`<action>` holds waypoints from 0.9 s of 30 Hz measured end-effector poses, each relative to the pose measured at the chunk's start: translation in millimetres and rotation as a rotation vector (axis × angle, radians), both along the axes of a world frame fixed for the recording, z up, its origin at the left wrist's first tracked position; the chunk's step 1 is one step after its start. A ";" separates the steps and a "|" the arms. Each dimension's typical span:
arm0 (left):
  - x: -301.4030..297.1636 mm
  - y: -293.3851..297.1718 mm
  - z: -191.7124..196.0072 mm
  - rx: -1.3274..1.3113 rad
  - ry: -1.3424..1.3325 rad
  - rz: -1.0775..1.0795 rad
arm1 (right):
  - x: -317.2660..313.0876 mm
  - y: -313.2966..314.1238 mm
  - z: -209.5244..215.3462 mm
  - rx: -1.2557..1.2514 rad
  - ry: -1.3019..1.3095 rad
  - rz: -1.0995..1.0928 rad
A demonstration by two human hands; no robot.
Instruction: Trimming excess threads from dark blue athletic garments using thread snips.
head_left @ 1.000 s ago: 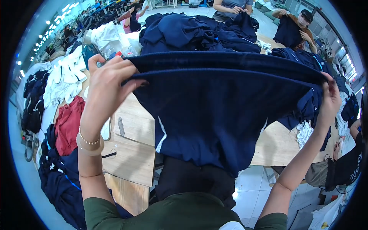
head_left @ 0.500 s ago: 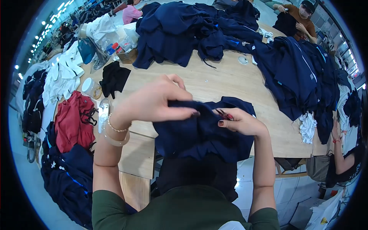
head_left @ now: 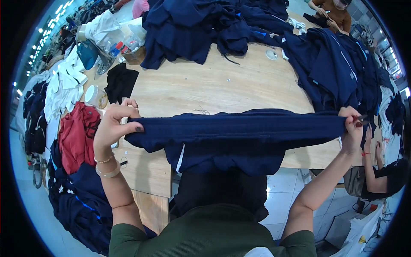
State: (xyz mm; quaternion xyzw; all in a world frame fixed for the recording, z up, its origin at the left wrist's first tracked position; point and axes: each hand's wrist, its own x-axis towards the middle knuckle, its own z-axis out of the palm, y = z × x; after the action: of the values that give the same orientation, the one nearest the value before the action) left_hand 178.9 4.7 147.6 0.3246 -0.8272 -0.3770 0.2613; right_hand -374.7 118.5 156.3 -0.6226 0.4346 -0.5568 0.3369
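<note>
A navy garment (head_left: 231,147) hangs over the table's near edge, its wide elastic-looking waistband pulled out straight between my two hands. A short white strip shows on its left part. My left hand (head_left: 113,126) pinches the band's left end between thumb and fingers. At the opposite end, my right hand (head_left: 352,136) is closed on the band. Small dark thread snips (head_left: 362,119) stick out from the fingers of that same hand; their handle is mostly hidden.
Navy garments (head_left: 180,34) are heaped across the far side, with more (head_left: 327,64) at right. On the left lie a red garment (head_left: 79,137), a black cloth (head_left: 121,81) and a white tub (head_left: 91,94). A co-worker (head_left: 387,175) sits close at right, another (head_left: 338,17) far right.
My hands have moved far apart, left hand leftward and right hand rightward. The bunched navy garment is now stretched out along its waistband. The snips have stayed in my right hand.
</note>
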 end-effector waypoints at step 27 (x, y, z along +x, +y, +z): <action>-193.1 -4.6 -114.6 0.644 -0.249 -0.198 | 131.9 -69.0 -177.2 0.312 -0.238 -0.162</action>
State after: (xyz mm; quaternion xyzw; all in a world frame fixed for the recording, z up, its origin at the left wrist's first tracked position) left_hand -14.2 0.1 33.0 0.3521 -0.7189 -0.5994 0.0051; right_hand -242.8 49.5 -20.8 -0.4559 0.5214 -0.5774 0.4323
